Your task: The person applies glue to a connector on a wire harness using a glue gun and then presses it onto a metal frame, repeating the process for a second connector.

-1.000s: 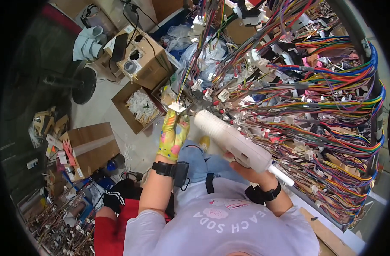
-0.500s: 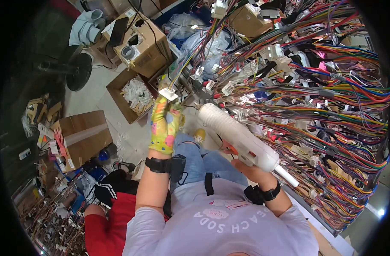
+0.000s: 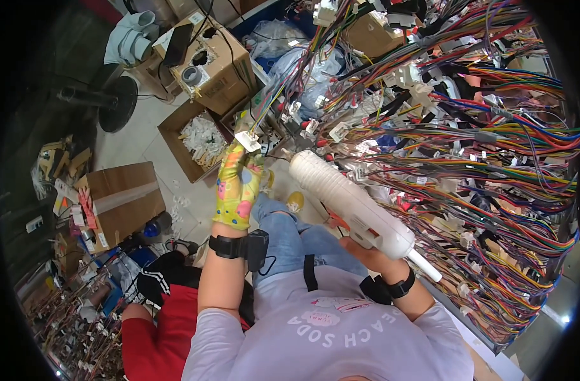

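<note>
My left hand, in a yellow glove with coloured dots, is closed on a white wire connector at its fingertips. Several coloured wires run from the connector up toward the bundles at the upper right. My right hand grips a white hot glue gun, mostly hidden beneath its body. An orange trigger shows under the gun, and a white glue stick juts from its rear. The gun's wrapped front end points up and left, apart from the connector.
Thick bundles of coloured wires cover the bench on the right. An open box of white pieces sits beyond my left hand, near a carton with a phone on it. A person in a red sleeve is close on my left.
My left hand has shifted slightly left with the connector. The glue gun in my right hand has also moved a little left.
</note>
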Demonstrator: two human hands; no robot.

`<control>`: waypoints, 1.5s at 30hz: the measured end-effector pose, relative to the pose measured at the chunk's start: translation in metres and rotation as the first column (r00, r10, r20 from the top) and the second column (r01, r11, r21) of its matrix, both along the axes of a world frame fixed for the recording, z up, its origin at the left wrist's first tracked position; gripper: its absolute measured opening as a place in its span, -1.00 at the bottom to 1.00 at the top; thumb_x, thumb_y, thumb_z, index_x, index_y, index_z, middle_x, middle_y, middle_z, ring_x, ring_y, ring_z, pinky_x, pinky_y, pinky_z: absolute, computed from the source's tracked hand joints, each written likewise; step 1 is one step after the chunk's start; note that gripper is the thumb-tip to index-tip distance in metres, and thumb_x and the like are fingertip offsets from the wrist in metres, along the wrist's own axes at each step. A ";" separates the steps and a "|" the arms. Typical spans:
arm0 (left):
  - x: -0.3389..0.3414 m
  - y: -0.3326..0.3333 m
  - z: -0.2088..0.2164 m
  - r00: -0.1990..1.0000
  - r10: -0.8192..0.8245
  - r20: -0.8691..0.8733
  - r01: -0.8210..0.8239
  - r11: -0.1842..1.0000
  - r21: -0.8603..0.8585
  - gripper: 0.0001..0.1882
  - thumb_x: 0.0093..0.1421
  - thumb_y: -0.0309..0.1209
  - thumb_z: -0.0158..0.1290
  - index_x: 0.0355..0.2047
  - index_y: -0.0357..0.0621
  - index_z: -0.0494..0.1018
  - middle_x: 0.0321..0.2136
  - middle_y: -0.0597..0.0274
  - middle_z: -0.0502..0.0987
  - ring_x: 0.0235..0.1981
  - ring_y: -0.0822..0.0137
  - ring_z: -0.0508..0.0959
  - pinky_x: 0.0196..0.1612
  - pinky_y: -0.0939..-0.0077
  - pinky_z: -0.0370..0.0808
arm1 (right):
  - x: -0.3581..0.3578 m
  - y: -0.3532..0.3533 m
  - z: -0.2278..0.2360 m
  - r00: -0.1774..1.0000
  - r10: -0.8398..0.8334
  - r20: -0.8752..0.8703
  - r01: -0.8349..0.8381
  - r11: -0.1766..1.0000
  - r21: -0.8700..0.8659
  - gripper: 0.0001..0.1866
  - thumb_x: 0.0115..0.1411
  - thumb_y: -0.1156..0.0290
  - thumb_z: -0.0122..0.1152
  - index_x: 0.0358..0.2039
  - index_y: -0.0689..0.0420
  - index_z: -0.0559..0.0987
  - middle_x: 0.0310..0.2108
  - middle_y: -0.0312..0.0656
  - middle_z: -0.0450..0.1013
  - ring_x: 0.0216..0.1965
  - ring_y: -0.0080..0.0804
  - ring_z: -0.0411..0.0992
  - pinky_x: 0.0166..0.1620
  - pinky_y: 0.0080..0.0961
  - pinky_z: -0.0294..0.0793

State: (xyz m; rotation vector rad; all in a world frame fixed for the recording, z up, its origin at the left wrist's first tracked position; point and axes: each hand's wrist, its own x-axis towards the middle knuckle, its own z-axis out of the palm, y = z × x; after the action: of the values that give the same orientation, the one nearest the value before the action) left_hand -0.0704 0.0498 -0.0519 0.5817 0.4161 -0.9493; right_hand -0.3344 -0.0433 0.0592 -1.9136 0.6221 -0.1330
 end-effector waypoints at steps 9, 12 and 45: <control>-0.005 0.015 0.012 0.999 -0.053 -0.006 0.052 0.998 -0.039 -0.68 0.17 -0.45 0.04 -0.05 -0.22 0.39 -0.14 0.19 0.47 -0.11 0.32 0.46 -0.08 0.47 0.45 | 0.038 -0.001 0.012 0.977 0.144 0.155 -0.102 0.962 -0.254 -0.42 0.02 0.39 0.27 0.08 0.16 0.35 -0.06 -0.12 0.41 -0.13 -0.24 0.44 -0.10 -0.46 0.44; -0.002 0.025 0.005 0.994 -0.103 -0.044 0.099 0.991 -0.094 -0.63 0.19 -0.36 0.02 -0.01 -0.21 0.35 -0.08 0.15 0.44 -0.04 0.28 0.44 0.01 0.36 0.42 | 0.035 0.005 -0.009 0.945 0.292 0.147 -0.226 0.909 -0.351 -0.45 0.08 0.41 0.19 0.11 0.18 0.32 -0.07 -0.17 0.42 -0.18 -0.39 0.47 -0.17 -0.58 0.45; -0.023 -0.029 -0.025 0.985 -0.164 -0.056 0.141 0.945 -0.294 -0.69 0.18 -0.57 -0.03 -0.04 -0.17 0.40 -0.15 0.19 0.49 -0.12 0.33 0.48 0.01 0.46 0.39 | 0.024 0.008 -0.050 0.992 -0.105 -0.074 0.127 0.892 0.433 -0.42 0.05 0.74 -0.08 0.13 0.13 0.26 0.01 -0.13 0.32 0.07 -0.28 0.30 0.02 -0.32 0.42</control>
State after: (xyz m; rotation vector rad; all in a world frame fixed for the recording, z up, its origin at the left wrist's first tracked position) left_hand -0.0936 0.0209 -0.0772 0.3122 0.2984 -1.1618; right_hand -0.3108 -0.0350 0.0094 -1.4469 0.7321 -0.0182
